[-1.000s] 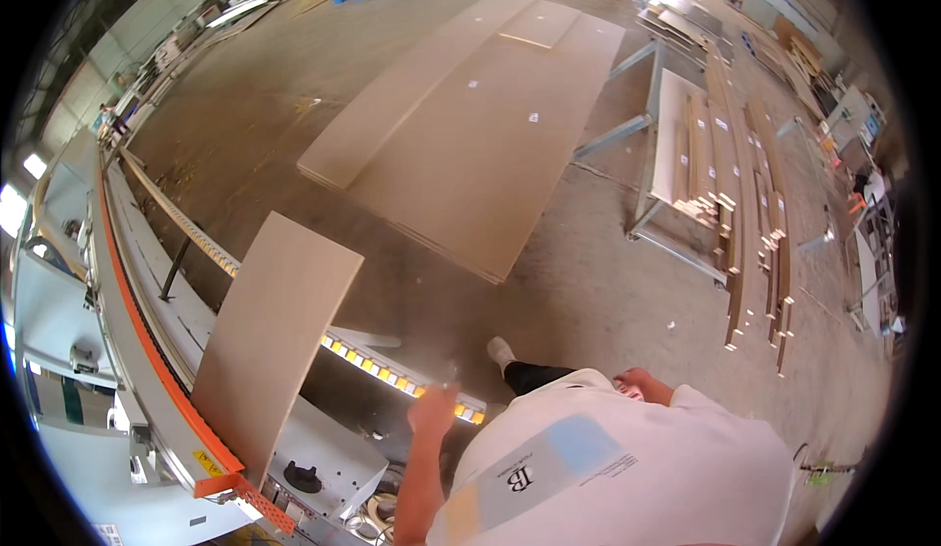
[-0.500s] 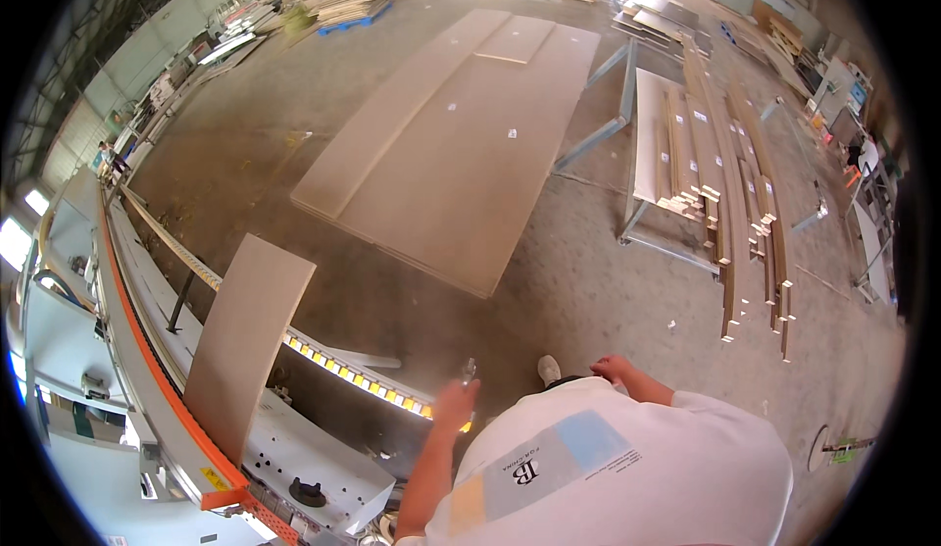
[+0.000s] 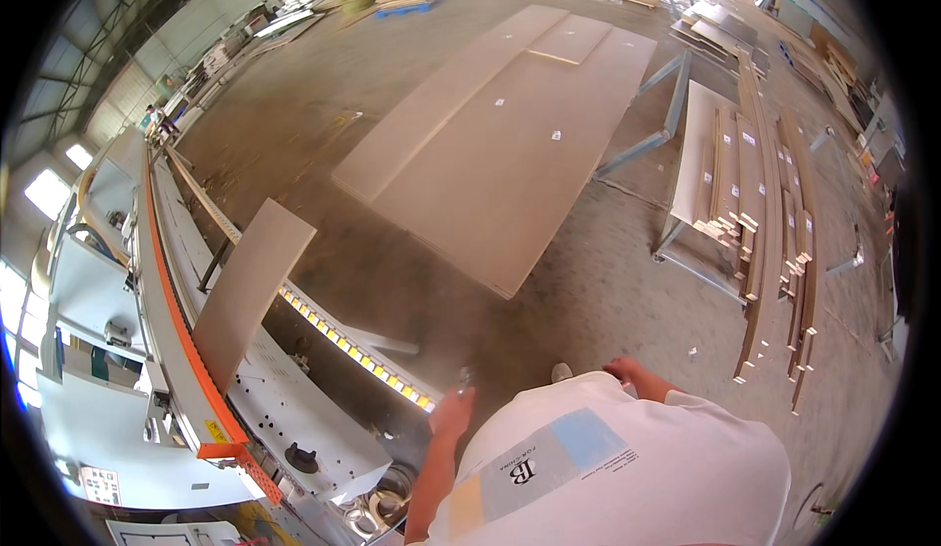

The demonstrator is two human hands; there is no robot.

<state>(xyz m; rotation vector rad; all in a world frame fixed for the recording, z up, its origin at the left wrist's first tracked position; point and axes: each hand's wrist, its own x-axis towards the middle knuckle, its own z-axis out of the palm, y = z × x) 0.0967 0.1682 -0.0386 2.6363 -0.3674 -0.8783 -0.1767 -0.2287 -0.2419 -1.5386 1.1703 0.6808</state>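
My left hand [image 3: 453,414] is closed around a small grey, metal-looking tool [image 3: 464,379] that points away from me; its exact kind is too small to tell. It is beside the near end of a rail with yellow and white blocks [image 3: 358,348]. Close to my waist, my right hand [image 3: 618,366] has its fingers curled; my shirt partly hides it, and anything in it does not show. A brown panel [image 3: 257,286] leans on the long machine [image 3: 314,433] at my left, against its orange strip [image 3: 186,330]. Neither hand touches this panel.
Large stacked brown boards [image 3: 490,164] lie ahead. At the right, a metal stand [image 3: 701,270] carries a board and several long narrow strips [image 3: 755,203]. Metal rings [image 3: 377,507] sit beside the machine's near end. A distant person [image 3: 157,123] is at the far left.
My view has turned left, so the boards and stand appear farther right. My left hand stays closed on the small tool near the rail; my right hand stays by my waist.
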